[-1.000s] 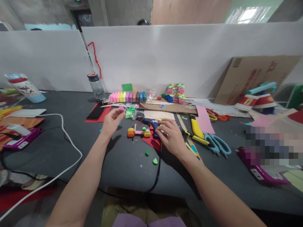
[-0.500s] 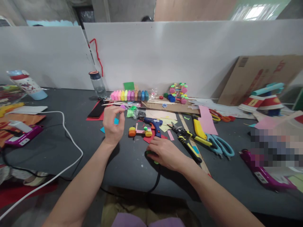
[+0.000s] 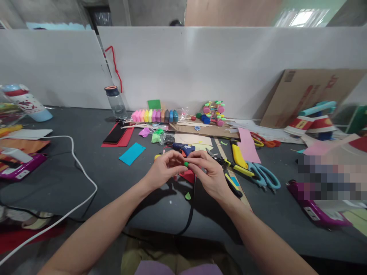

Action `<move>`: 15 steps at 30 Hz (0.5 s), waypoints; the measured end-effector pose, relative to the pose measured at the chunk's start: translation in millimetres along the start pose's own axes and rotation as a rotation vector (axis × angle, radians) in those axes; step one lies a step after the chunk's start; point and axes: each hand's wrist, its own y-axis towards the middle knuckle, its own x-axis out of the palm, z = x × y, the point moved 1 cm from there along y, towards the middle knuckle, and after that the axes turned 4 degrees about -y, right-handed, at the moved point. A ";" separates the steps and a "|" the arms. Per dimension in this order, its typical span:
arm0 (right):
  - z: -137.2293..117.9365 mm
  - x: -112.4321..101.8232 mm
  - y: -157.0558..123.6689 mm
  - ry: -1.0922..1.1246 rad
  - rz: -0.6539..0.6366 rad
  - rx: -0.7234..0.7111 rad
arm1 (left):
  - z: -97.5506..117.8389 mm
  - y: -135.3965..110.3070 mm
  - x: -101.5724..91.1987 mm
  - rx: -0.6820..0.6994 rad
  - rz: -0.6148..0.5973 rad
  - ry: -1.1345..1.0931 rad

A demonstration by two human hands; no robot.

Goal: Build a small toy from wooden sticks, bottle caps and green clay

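A small green lump of modelling clay (image 3: 186, 164) is pinched between the fingertips of my left hand (image 3: 164, 170) and my right hand (image 3: 211, 172). Both hands are closed and meet just above the table's near middle. Behind them lies a blue glue gun (image 3: 183, 148), its handle partly covered by my fingers. A flat green leaf-shaped piece (image 3: 187, 196) lies on the table below. My left hand largely hides an orange-and-yellow clay piece (image 3: 156, 157). Under my fingers some red paper (image 3: 189, 176) shows.
Yellow-and-black pliers (image 3: 233, 183), blue-handled scissors (image 3: 263, 176) and a yellow cutter (image 3: 239, 156) lie to the right. A row of coloured clay packs (image 3: 156, 115) and a water bottle (image 3: 116, 103) stand at the back. A white cable (image 3: 83, 164) curves along the left.
My right hand has risen from the table with the green clay. My left hand has come down and right to meet it, uncovering the blue paper and purple piece.
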 end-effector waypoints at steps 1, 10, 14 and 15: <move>-0.5 0.7 -0.6 0.006 -0.008 -0.007 | -1.3 0.4 0.6 -0.040 -0.015 -0.046; -4.7 -1.4 -1.4 0.012 -0.046 0.002 | -2.1 0.0 4.6 -0.197 -0.056 -0.256; -4.4 -2.5 -0.8 -0.002 -0.062 -0.033 | -1.8 -1.3 6.7 -0.236 -0.071 -0.310; -4.2 -2.7 -1.1 -0.009 -0.058 -0.041 | -1.4 -1.8 7.4 -0.250 -0.081 -0.324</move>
